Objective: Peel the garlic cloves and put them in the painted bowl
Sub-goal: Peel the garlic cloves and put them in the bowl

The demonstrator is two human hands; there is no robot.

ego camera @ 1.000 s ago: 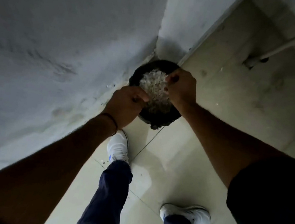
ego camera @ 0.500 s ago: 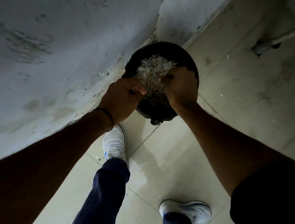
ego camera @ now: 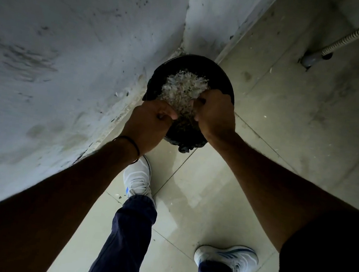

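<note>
Over the tiled floor (ego camera: 287,125), close to the wall (ego camera: 71,56) corner, I hold a dark round vessel (ego camera: 195,64) heaped with pale garlic skins (ego camera: 182,89). My left grip (ego camera: 151,123) is curled tight on its near-left rim, thumb on top; my right grip (ego camera: 215,115) is closed over the right rim, knuckles up. Whether any cloves lie among the skins I cannot tell. A thin band (ego camera: 132,142) circles my left wrist. Below stand my white shoes (ego camera: 137,178), and a ribbed hose (ego camera: 353,35) runs at the far right.
</note>
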